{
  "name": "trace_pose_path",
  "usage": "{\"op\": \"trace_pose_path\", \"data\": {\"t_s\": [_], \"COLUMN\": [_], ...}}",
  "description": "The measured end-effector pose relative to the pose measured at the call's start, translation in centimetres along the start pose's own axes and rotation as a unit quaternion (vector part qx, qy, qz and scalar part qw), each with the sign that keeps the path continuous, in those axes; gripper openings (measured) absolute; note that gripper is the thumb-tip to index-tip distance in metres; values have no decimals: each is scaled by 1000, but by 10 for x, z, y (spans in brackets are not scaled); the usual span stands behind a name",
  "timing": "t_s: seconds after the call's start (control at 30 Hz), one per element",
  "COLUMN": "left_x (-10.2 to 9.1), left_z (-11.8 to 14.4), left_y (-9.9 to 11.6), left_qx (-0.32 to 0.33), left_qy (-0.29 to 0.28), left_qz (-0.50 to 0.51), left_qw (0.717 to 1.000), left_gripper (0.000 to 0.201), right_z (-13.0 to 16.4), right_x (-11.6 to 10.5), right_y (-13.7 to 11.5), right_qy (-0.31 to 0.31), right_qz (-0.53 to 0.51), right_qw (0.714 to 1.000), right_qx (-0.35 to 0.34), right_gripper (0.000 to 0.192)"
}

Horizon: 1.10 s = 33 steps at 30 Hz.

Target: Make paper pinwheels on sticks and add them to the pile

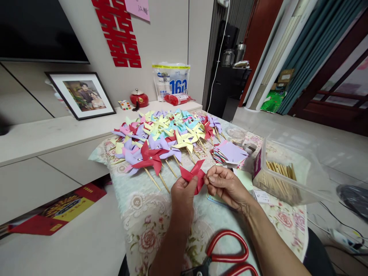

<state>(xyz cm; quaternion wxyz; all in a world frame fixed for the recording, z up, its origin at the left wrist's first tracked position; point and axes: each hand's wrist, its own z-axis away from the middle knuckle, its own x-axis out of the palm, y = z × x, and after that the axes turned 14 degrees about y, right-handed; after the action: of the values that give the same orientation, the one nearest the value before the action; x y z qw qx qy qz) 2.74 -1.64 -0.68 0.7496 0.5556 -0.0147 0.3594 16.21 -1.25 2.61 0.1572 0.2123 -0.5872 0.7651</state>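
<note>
Both my hands hold a folded red paper piece [193, 174] above the floral tablecloth [149, 214]. My left hand [184, 191] pinches its lower left part, and my right hand [222, 184] pinches its right side. Beyond my hands lies a big heap of finished paper pinwheels on wooden sticks [163, 138], in red, purple, yellow and blue. A stack of cut coloured paper squares [230, 153] sits to the right of the heap.
A clear plastic box of wooden sticks [280, 178] stands at right. Red-handled scissors [227, 257] lie near the front edge. A small clear cup [236, 135] is behind the paper stack. A framed photo [83, 95], red pot [139, 99] and a bag [171, 81] rest on the low cabinet.
</note>
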Motion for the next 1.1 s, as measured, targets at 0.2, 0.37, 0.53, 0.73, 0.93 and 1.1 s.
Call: {"op": "trace_pose_path", "data": {"t_s": [0.2,0.37,0.53,0.73,0.93,1.1], "left_x": [0,0,0,1,2,0], "left_z": [-2,-1,0,2,0,-1], "left_y": [-3,-2,0,1,-1,-3], "left_qx": [-5,-9,-9,-16,-10,16], "left_qy": [-13,-13,-11,-6,-7,-9], "left_qz": [-13,-15,-12,-3,10,8], "left_qw": [1000,1000,1000,1000,1000,1000], "left_gripper": [30,32,30,29,29,28], "right_z": [1,1,2,1,-1,-5], "right_x": [0,-1,-1,-1,-5,-8], "right_y": [-2,-2,0,-1,0,1], "right_qy": [-4,-21,-28,2,42,80], "right_qz": [3,-6,-7,4,72,201], "right_qw": [1000,1000,1000,1000,992,955], "right_qx": [-1,1,-4,-27,-94,-202], "right_gripper": [20,19,21,25,19,15]}}
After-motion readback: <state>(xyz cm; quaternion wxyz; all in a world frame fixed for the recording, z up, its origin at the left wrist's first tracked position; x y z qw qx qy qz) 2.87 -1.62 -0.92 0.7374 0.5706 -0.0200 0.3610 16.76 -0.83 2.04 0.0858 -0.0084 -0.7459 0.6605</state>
